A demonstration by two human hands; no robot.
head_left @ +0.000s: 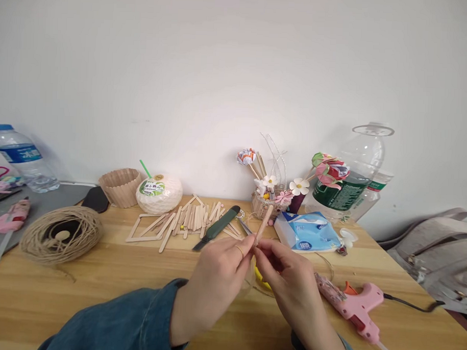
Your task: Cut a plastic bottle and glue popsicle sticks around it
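Observation:
My left hand (222, 276) is closed in a pinch around a wooden craft stick (264, 223), which points up and slightly right from between my hands. My right hand (287, 276) is also closed, its thumb and fingertips pressed together at the stick's lower end; whatever it pinches there is too small to name. Just below my fingers, partly hidden, lie a yellow object (261, 278) and a loop of twine. Metal blade tips (244, 225) show behind the left hand. A pink glue gun (361, 307) lies right of my right hand.
Behind are loose craft sticks (195, 219), a green cutter (220, 226), a flower basket (261, 205) and a blue tissue pack (310, 232). A twine coil (61, 235) and another glue gun (12, 217) lie left. Bottles stand at both sides; a bag (437, 253) is at right.

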